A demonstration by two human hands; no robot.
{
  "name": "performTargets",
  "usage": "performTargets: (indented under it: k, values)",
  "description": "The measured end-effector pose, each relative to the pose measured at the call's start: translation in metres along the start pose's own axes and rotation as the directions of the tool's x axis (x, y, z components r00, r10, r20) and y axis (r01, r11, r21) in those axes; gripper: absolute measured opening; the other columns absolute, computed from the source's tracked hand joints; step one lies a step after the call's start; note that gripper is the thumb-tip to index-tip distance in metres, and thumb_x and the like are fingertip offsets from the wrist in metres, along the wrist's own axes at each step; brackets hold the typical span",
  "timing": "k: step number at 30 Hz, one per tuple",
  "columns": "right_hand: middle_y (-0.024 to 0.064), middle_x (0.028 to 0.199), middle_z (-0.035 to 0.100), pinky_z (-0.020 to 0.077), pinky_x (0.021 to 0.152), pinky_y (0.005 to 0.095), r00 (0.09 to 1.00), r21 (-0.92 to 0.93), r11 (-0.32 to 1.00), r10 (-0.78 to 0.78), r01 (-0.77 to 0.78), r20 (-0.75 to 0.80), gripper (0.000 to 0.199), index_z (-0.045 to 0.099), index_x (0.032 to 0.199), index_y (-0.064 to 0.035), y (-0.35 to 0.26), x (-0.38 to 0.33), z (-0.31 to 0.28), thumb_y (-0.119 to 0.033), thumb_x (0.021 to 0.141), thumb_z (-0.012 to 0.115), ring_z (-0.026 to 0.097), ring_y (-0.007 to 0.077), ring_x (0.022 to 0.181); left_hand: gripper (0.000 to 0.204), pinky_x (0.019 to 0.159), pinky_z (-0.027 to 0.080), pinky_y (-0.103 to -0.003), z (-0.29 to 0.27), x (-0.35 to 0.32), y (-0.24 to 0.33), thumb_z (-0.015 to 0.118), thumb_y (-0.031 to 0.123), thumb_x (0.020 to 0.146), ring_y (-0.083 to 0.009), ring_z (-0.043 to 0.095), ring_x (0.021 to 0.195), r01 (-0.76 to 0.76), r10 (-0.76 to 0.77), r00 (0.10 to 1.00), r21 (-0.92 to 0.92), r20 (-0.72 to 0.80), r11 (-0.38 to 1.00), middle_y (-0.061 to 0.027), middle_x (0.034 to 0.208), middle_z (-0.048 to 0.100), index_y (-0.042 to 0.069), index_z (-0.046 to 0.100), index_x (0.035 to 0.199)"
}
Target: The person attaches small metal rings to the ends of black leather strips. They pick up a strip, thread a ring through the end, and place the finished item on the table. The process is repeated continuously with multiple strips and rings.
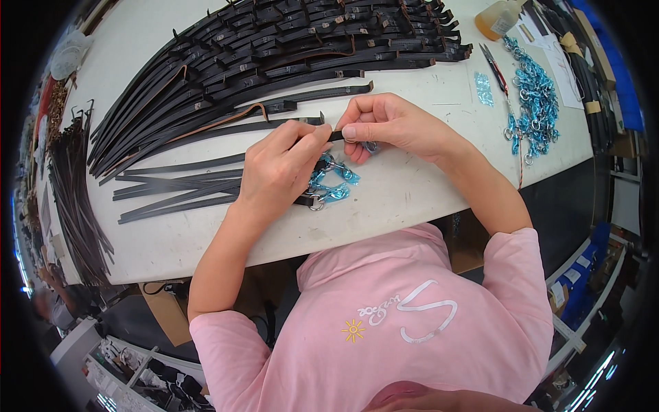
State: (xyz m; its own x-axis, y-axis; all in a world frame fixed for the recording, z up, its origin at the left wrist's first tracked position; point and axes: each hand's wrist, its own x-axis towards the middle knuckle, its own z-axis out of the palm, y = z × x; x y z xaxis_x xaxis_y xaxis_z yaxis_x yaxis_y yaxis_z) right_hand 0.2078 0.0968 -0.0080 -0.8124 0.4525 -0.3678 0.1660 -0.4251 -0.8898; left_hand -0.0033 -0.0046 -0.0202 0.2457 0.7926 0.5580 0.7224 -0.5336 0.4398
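Both hands pinched one black strap [334, 136] above the white table [412, 185]. The left hand [278, 168] gripped it from 8 o'clock, the right hand [388, 123] from 2 o'clock, fingertips nearly meeting. Blue-wrapped metal clips [329, 184] lay just below the hands, at 6 o'clock. A large strap pile [274, 48] spread at 11 o'clock.

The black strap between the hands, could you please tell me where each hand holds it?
Both hold the black strap near its end: left hand and right hand pinching it.
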Motion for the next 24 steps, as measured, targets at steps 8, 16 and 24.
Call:
performTargets:
  k: [8,16,24]
  values:
    - [0.0068,0.085,0.071,0.0545,0.071,0.0244,0.998,0.037,0.999,0.017,-0.015,-0.053,0.018,0.064,0.099,-0.0016,-0.001,-0.003,0.007,-0.019,0.095,0.07,0.068,0.0118,0.075,0.027,0.056,0.051,-0.034,-0.004,0.001,0.0,0.074,-0.001,0.076,-0.0209,0.063,0.066,-0.022,0.021,0.999,0.013,0.051,1.0,-0.006,0.082,0.062,0.004,0.071,0.103]
    - [0.0037,0.088,0.072,0.0561,0.075,0.0266,0.972,-0.349,0.916,-0.229,0.199,-0.045,0.02,0.07,0.107,-0.0018,-0.01,-0.014,0.008,-0.019,0.098,0.066,0.069,0.0119,0.08,0.021,0.053,0.037,-0.028,-0.081,-0.016,-0.018,0.077,0.014,0.089,-0.0117,0.047,0.059,0.609,-0.621,0.783,0.156,0.035,0.778,-0.004,0.064,0.054,0.002,0.063,0.08]
    - [0.0021,0.093,0.072,0.0529,0.077,0.0248,0.823,-0.641,0.708,-0.531,0.298,-0.204,0.019,0.071,0.11,-0.0036,-0.033,-0.026,-0.029,-0.016,0.099,0.063,0.068,0.0098,0.089,0.011,0.065,0.045,-0.029,-0.082,-0.025,-0.022,0.074,0.006,0.089,-0.0175,0.056,0.069,0.471,-0.47,0.881,0.164,-0.047,0.867,-0.0066,0.077,0.059,0.0,0.065,0.086]
